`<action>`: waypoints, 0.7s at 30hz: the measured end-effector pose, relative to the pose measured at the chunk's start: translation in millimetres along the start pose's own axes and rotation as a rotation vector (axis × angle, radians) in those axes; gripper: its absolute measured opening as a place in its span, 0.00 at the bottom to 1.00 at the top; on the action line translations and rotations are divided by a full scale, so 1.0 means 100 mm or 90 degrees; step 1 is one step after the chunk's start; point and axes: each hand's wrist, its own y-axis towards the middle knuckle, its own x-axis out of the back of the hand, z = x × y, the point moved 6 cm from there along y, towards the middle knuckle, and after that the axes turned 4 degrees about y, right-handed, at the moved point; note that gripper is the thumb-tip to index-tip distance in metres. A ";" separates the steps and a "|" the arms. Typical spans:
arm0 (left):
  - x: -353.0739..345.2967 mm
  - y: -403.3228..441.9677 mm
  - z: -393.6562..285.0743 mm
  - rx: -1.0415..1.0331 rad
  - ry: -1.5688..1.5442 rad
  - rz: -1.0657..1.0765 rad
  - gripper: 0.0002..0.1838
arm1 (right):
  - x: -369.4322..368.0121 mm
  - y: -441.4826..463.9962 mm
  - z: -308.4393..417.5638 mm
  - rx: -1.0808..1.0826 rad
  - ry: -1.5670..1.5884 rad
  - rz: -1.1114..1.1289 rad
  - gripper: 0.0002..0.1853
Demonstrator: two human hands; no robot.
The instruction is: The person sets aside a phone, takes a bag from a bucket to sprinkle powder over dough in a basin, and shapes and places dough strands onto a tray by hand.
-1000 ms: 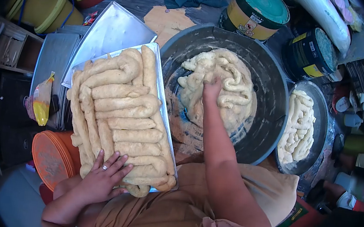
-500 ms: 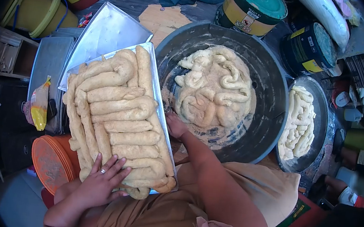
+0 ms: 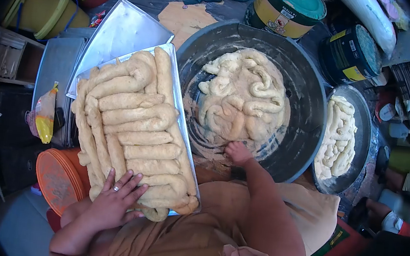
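- The broad, round, dark grey plastic basin [image 3: 304,108] is the largest thing, its inner wall dusted and smeared with brown powder.
- Left of it, a rectangular silver metal tray [image 3: 176,82] lies aslant, its near end at the person's lap, filled with thick, pale tan dough ropes [image 3: 141,136], some straight and some bent back on themselves.
- Inside the basin sits a wide mound of pale, coiled dough [image 3: 244,89], brown powder over its middle and around its near edge.
- A bare, shiny silver metal sheet [image 3: 122,37] shows beyond the filled tray.
- On the right, just beside the basin, an oval-looking dark metal pan [image 3: 362,139] holds whiter, folded dough [image 3: 336,137].
- Beyond the basin stands a dark green, yellow-banded plastic tub [image 3: 282,13] with a green lid.
- The left hand [image 3: 117,199] rests on the ropes at the tray's near end, fingers spread and gripping nothing.
- The right hand [image 3: 239,153] is low in the basin's near side, just below the coiled mound, fingers curled in; whether they hold anything cannot be told.
- Smallest, a silver-coloured ring [image 3: 116,188] circles one left finger.
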 end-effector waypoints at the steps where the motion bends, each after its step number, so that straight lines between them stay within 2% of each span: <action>1: 0.00 0.00 0.00 -0.003 -0.002 -0.006 0.38 | 0.08 -0.05 -0.13 -0.075 0.009 0.009 0.14; 4: 0.01 -0.01 -0.01 -0.007 0.001 -0.016 0.38 | 0.01 -0.04 -0.32 -0.135 0.088 -0.089 0.16; 7: 0.02 -0.02 -0.03 -0.007 0.013 -0.018 0.39 | 0.07 -0.40 -0.39 -0.523 0.110 -0.353 0.21; 10: 0.01 -0.03 -0.04 -0.008 0.015 -0.020 0.39 | -0.16 -0.56 -0.25 -0.789 0.197 -0.409 0.25; 13: 0.00 -0.04 -0.04 -0.010 0.011 -0.026 0.39 | -0.17 -0.39 -0.07 -0.821 0.234 -0.376 0.27; 16: 0.00 -0.05 -0.05 -0.014 0.005 -0.031 0.39 | -0.49 -0.08 -0.27 -0.614 0.311 -0.390 0.22; 19: 0.00 -0.06 -0.05 -0.015 0.003 -0.041 0.39 | -0.89 0.09 -0.59 -0.682 0.596 -0.380 0.14; 20: 0.01 -0.07 -0.05 -0.017 0.001 -0.042 0.39 | -1.13 0.24 -0.77 -0.539 0.690 -0.323 0.13; 21: 0.01 -0.07 -0.05 -0.019 -0.001 -0.044 0.39 | -0.87 0.24 -0.73 -0.466 0.902 -0.263 0.12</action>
